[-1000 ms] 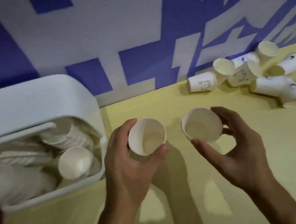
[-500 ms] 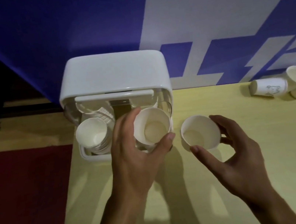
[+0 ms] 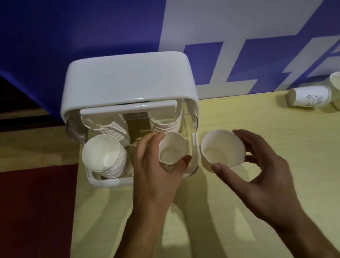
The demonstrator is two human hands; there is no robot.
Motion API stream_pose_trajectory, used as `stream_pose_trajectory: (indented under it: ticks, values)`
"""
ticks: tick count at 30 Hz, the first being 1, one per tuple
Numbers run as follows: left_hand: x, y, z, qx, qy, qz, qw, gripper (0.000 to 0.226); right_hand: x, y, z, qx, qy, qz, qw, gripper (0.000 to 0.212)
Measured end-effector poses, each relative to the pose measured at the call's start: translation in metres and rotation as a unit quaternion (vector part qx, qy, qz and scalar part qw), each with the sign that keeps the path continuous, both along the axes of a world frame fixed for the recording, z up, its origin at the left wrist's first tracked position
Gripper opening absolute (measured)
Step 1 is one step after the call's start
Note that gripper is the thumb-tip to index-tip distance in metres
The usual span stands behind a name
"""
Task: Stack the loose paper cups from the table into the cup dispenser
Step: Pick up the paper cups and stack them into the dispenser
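Above the dispenser [image 3: 126,84], left fingers [image 3: 147,142] clamp one cup [image 3: 172,150]; alongside, right fingers [image 3: 219,169] clamp another cup [image 3: 222,150].

Dim, soft picture; forearm shadows on the table [image 3: 305,174], wide-angle bending at edges.

A self-serve drinks corner in what looks like an office or public hall, dimly lit.

A blue wall [image 3: 82,31] printed with big white block shapes, like a large sign or banner, runs behind a pale yellow bench [image 3: 296,187]. On the bench, against that wall, stands a white plastic cup dispenser [image 3: 125,80] with nested stacks of disposable cups inside. To the right, near the wall, loose paper cups [image 3: 307,99] lie on their sides, one showing a small cartoon animal. Left of the bench, a dark red carpet [image 3: 23,219] covers the floor.
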State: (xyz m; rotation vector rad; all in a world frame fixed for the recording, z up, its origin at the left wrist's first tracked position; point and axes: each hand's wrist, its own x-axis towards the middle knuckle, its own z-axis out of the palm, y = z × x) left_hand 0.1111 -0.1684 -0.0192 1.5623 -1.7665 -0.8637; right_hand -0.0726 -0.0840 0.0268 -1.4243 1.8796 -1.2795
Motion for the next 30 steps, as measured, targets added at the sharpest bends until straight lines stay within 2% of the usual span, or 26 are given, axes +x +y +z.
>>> stream_pose_trajectory:
  ticks: [3, 10, 14, 18, 24, 30]
  values:
    - [-0.001, 0.001, -0.01, 0.007, 0.008, 0.013, 1.0, 0.061, 0.002, -0.003, -0.001, -0.006, 0.003, 0.0, 1.0, 0.059]
    - [0.004, 0.003, -0.006, 0.05, 0.071, 0.007, 0.996, 0.078, 0.009, -0.015, 0.001, -0.017, 0.004, 0.003, 1.0, 0.055]
    - [0.013, 0.012, 0.015, 0.041, 0.119, 0.033, 0.992, 0.057, 0.019, -0.025, 0.009, -0.032, -0.007, -0.002, 0.999, 0.056]
    - [0.018, 0.011, 0.045, 0.004, 0.194, 0.041, 0.98, 0.051, 0.039, -0.036, 0.012, -0.031, -0.015, 0.022, 0.999, 0.06]
    - [0.017, 0.004, 0.041, 0.032, 0.187, 0.032, 0.981, 0.042, 0.062, -0.048, -0.004, -0.031, -0.01, 0.061, 0.998, 0.055]
    - [0.019, 0.001, 0.019, 0.075, 0.168, 0.049, 0.982, 0.034, 0.061, -0.051, -0.039, -0.01, 0.095, 0.039, 0.995, 0.073]
